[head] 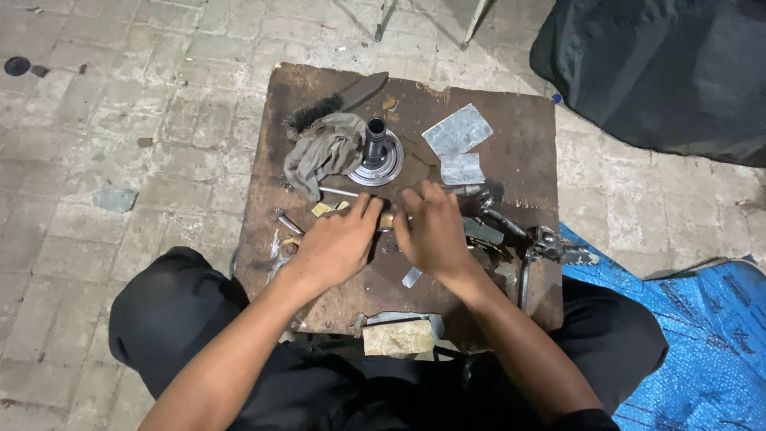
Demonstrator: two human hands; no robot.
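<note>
My left hand (339,242) and my right hand (433,231) meet over the middle of a worn wooden board (519,152). Together they grip a small brass-coloured cylindrical part (386,219) between their fingertips; most of it is hidden by my fingers. Just beyond my hands stands a round metal hub with an upright dark shaft (376,152). A thin metal rod (339,191) lies next to my left thumb.
A grey rag (323,152) and a wire brush (335,102) lie at the board's far left. Pieces of grey sheet (457,132) sit at the far right. A metal clamp or vise (542,239) is fixed at the right edge. Blue tarp (694,335) and black fabric (662,64) lie right.
</note>
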